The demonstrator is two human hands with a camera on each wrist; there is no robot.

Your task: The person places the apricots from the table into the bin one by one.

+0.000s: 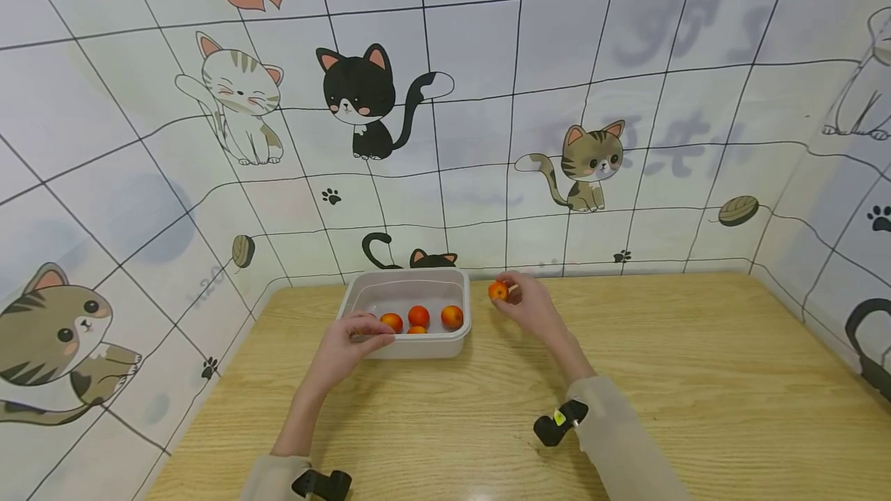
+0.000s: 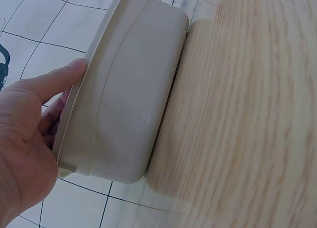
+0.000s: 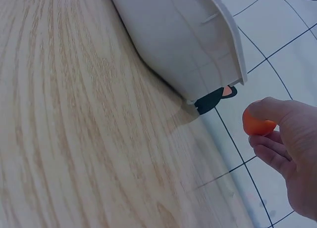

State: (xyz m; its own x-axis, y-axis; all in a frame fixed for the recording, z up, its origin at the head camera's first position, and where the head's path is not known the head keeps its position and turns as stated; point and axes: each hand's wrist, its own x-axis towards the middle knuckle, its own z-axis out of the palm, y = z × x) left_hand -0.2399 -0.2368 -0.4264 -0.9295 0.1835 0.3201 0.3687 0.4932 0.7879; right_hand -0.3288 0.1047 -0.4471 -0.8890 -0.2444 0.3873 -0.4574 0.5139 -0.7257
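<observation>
A pale plastic box (image 1: 411, 348) stands on the wooden table near the back wall. Several small round orange-red fruits (image 1: 452, 317) lie inside it. My left hand (image 1: 346, 350) is at the box's front left corner and grips the rim, thumb on the outer edge (image 2: 74, 97) and fingers over the inner side. The box wall partly hides those fingers. To the right of the box, my right hand (image 1: 532, 306) pinches one orange-red fruit (image 3: 255, 121) between thumb and fingers. That fruit is held above the table's back edge, apart from the box.
The wooden table (image 1: 661, 362) extends to the right and in front of the box. Behind it and at both sides hangs a white gridded sheet (image 1: 473, 138) printed with cartoon cats. A black wrist camera (image 1: 560, 422) is strapped at the right sleeve, another (image 1: 322, 484) at the left.
</observation>
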